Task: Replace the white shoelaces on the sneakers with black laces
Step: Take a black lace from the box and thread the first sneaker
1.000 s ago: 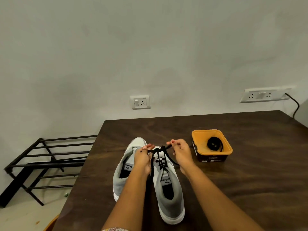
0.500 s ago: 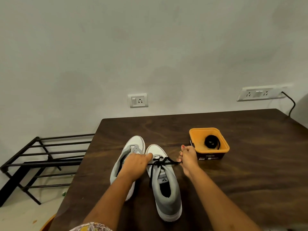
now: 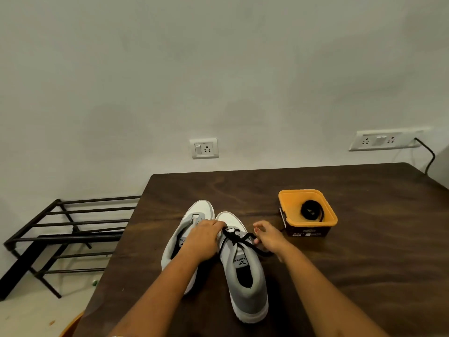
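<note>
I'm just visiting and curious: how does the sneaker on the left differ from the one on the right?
The right sneaker has a black lace crossed over its front; the left sneaker shows no lace. The left sneaker sits farther back on the table; the right sneaker is nearer. The left hand covers the left sneaker's middle; the right sneaker's opening shows fully. Both are grey and white, toes toward the wall.

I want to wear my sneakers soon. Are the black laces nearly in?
No white laces show. The right sneaker has a black lace through only its front holes; the left hand and right hand are at it. Next: finish it, then lace the bare left sneaker with the coil in the orange tub.
</note>
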`<state>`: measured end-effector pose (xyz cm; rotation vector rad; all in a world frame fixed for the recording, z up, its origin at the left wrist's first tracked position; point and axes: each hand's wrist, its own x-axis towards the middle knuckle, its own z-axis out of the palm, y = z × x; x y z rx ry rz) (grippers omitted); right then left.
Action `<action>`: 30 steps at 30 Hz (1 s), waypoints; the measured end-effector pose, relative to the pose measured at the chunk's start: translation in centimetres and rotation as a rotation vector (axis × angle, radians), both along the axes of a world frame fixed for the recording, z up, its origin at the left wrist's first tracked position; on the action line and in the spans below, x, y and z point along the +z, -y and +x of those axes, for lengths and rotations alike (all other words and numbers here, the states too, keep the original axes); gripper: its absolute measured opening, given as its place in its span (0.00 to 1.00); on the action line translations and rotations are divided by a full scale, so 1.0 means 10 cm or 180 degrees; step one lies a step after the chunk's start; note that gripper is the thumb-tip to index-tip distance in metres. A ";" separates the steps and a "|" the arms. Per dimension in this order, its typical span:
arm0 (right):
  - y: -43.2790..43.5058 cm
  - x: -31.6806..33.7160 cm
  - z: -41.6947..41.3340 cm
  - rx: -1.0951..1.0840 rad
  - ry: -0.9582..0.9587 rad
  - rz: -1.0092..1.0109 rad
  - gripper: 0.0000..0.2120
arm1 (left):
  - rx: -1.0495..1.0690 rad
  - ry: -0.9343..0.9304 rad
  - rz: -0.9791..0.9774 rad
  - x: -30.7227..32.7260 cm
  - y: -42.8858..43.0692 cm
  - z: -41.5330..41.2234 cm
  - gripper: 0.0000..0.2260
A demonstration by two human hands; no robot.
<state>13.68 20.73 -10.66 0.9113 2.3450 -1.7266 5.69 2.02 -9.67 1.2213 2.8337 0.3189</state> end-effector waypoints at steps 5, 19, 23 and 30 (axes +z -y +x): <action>0.14 -0.04 -0.07 0.0003 0.0131 0.0042 0.17 | 0.1234 0.2089 0.1574 -0.02 -0.17 0.31 0.20; 0.28 0.27 -0.10 0.0551 -0.0938 0.0519 0.11 | 0.0979 0.2098 0.1645 -0.18 -0.32 0.39 0.33; 0.25 0.11 0.03 -0.0231 -0.1031 0.0404 0.09 | 0.0835 0.2123 0.1783 -0.12 -0.37 0.35 0.35; 0.41 -0.08 0.31 -0.0241 -0.0581 0.1512 0.25 | 0.0673 0.1793 0.1900 -0.04 -0.35 0.24 0.44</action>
